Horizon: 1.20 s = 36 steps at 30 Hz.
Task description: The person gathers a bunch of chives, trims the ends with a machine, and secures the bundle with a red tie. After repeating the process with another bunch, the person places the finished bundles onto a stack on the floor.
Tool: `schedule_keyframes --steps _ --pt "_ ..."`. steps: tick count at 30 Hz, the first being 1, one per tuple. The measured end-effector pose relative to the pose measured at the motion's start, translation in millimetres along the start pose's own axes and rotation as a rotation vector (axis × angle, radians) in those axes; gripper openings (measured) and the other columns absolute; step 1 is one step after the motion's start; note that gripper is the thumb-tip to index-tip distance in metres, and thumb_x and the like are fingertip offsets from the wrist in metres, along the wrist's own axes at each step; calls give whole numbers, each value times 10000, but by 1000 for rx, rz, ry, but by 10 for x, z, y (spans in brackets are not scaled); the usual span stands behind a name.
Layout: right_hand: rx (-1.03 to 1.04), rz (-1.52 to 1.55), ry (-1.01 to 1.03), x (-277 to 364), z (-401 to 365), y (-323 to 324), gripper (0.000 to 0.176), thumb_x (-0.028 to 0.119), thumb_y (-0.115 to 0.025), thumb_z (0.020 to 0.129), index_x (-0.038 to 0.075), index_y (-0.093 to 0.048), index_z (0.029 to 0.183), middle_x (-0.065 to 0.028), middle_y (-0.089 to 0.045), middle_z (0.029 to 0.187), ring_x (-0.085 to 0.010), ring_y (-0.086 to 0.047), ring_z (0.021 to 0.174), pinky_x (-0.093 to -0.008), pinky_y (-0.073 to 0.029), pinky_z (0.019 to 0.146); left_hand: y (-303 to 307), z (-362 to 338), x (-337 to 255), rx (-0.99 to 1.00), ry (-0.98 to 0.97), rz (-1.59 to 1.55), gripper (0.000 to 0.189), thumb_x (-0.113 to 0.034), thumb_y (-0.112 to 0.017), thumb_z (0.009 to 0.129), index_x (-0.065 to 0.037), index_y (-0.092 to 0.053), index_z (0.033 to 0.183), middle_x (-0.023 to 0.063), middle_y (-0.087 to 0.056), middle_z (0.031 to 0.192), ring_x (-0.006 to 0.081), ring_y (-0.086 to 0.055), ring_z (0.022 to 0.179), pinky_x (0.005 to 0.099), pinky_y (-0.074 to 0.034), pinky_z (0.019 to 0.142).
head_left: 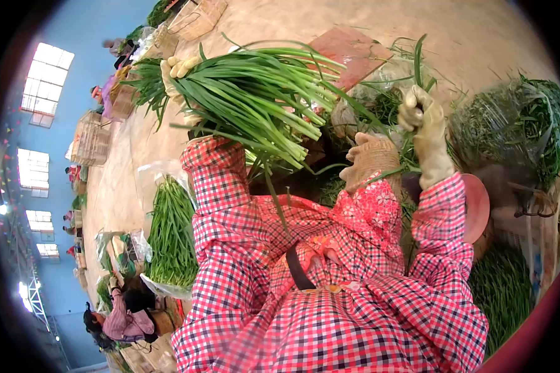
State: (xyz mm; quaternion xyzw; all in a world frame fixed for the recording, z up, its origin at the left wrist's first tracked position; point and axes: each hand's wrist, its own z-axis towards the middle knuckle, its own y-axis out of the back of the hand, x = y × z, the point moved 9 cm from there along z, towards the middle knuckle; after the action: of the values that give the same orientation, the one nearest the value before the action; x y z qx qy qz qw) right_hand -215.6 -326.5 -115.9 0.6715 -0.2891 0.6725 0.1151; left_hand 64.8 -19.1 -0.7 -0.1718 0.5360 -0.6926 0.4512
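Note:
My left hand [179, 78], in a pale glove, is closed around a thick bunch of garlic chives [249, 93]. The leaf tips hang past the hand to the left, and the pale cut ends fan out to the right. My right hand [424, 127], also gloved, is raised and curled into a pinch. A single green leaf [419, 59] stands up from its fingers. Between the hands lies a brown knitted covering [373, 161], whose kind I cannot make out. Below it, loose leaves lie partly hidden.
A reddish board [361, 53] lies ahead on the floor. Plastic bags of greens [510, 124] stand at right, and more chives [171, 230] lie in plastic at left. Another person [127, 323] sits lower left. Wooden crates [90, 140] line the far left.

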Motion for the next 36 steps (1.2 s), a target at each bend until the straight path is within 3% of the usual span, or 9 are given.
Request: schedule_keyframes --steps 2,7,11,17,20,27,30,33,36 --pt "-203 -876 55 294 76 134 345 328 -579 931 41 -620 1117 -71 -652 871 -188 -616 791 -356 -501 739 44 -32 -39 -47 11 -10 207 -302 -598 946 -119 -671 882 -81 -545 680 105 -547 701 304 -492 707" --pt "317 -607 529 962 -197 -882 579 239 -686 857 188 -467 1391 -119 -628 1219 -256 -594 1133 -375 -457 951 9 -36 106 -160 -21 15 202 -329 -640 911 -133 -672 875 -72 -547 671 117 -569 698 275 -494 630" --pt "675 -846 463 794 -222 -1450 737 36 -639 812 236 -362 1465 -147 -555 1332 -285 -589 1125 -350 -492 902 106 36 232 -156 74 49 158 -314 -651 901 -163 -658 852 -80 -532 639 89 -549 674 259 -485 629" --pt "402 -883 820 681 -240 -1155 271 76 -588 873 63 -616 1142 -164 -675 919 -292 -672 825 -329 -544 736 130 11 120 -276 -16 376 204 -347 -624 907 -150 -613 856 -36 -550 652 105 -545 628 271 -488 591" --pt "322 -887 648 596 -314 -722 282 71 -582 891 61 -604 1172 -142 -676 939 -244 -666 826 -297 -537 742 231 -26 -202 -439 -274 675 274 -389 -594 913 -116 -581 901 70 -620 721 154 -564 592 305 -502 553" --pt "244 -697 450 692 -308 -771 610 237 -645 912 158 -381 1456 -132 -583 1213 -197 -585 1005 -335 -515 844 382 -28 -321 -488 -253 736 328 -397 -585 917 -69 -575 915 104 -659 745 194 -605 587 312 -515 517" --pt "230 -574 317 717 -229 -1058 457 189 -627 914 168 -522 1358 -123 -674 1023 -125 -611 711 -265 -542 622 313 -50 -134 -457 -172 822 412 -409 -536 938 -8 -617 890 127 -657 730 222 -612 572 331 -529 511" --pt "231 -290 632 773 -183 -985 297 108 -566 937 125 -633 1226 -82 -693 878 -75 -556 576 -215 -489 504 303 -63 7 -432 -84 791 472 -411 -505 947 44 -632 925 157 -668 767 248 -624 596 347 -545 540" --pt "86 -319 631 775 -267 -777 229 106 -526 953 89 -681 1121 -53 -685 804 -72 -567 603 -197 -476 506 384 -67 23 -410 -67 767 508 -413 -488 953 75 -629 958 183 -678 811 273 -639 634 367 -564 591"
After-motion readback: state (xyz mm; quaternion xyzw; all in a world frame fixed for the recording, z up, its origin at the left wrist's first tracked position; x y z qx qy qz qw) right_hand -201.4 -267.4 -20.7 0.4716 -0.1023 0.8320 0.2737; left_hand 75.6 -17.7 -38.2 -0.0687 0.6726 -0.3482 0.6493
